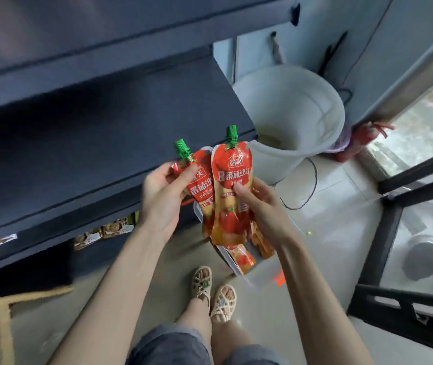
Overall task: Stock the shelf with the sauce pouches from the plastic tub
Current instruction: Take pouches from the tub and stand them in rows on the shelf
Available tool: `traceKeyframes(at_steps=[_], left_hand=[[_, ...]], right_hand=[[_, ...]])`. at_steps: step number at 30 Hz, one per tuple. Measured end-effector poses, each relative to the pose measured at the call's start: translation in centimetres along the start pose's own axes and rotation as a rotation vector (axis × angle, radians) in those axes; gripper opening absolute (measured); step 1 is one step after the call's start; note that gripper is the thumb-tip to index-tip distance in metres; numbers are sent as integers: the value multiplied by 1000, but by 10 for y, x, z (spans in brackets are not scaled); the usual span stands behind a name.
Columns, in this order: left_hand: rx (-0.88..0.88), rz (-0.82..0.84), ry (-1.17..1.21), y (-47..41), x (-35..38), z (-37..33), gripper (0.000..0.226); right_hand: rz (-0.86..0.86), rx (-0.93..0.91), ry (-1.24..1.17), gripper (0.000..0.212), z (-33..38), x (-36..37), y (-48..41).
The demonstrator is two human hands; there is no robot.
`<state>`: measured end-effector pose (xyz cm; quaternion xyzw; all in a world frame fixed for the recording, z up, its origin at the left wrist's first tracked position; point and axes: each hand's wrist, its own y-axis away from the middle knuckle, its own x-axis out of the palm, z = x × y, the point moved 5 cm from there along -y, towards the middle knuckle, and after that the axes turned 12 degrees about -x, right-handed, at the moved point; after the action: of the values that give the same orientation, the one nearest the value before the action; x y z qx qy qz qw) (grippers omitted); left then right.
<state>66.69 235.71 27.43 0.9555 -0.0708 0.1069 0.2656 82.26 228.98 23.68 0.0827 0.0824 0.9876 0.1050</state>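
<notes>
Two red tomato sauce pouches with green caps are held up in front of a dark blue shelf [83, 143]. My left hand [161, 196] grips the left pouch [197, 180] near its neck. My right hand [260, 204] holds the right pouch [232, 185] by its middle, thumb on the front. The two pouches overlap, the right one in front. Below them on the floor sits the clear plastic tub [260, 279] with more pouches [244, 256] inside, partly hidden by my hands and the held pouches.
A large white bucket [297, 106] stands on the floor beyond the shelf's right end. Lower shelf levels hold snack packets [112, 229]. A dark metal frame [384, 225] and glass lie to the right. My sandalled feet [214, 291] stand next to the tub.
</notes>
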Motion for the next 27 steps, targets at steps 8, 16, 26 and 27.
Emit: traceKeyframes(at_steps=[8, 16, 26, 27], left_hand=[[174, 50, 165, 61, -51, -108, 37], [447, -219, 76, 70, -147, -198, 19], [608, -485, 6, 32, -266, -283, 14], [614, -493, 8, 28, -274, -287, 12]], right_hand=[[79, -263, -24, 23, 123, 122, -23], [258, -347, -104, 23, 187, 236, -61], [204, -550, -12, 18, 221, 347, -138], [189, -567, -3, 18, 222, 356, -146]])
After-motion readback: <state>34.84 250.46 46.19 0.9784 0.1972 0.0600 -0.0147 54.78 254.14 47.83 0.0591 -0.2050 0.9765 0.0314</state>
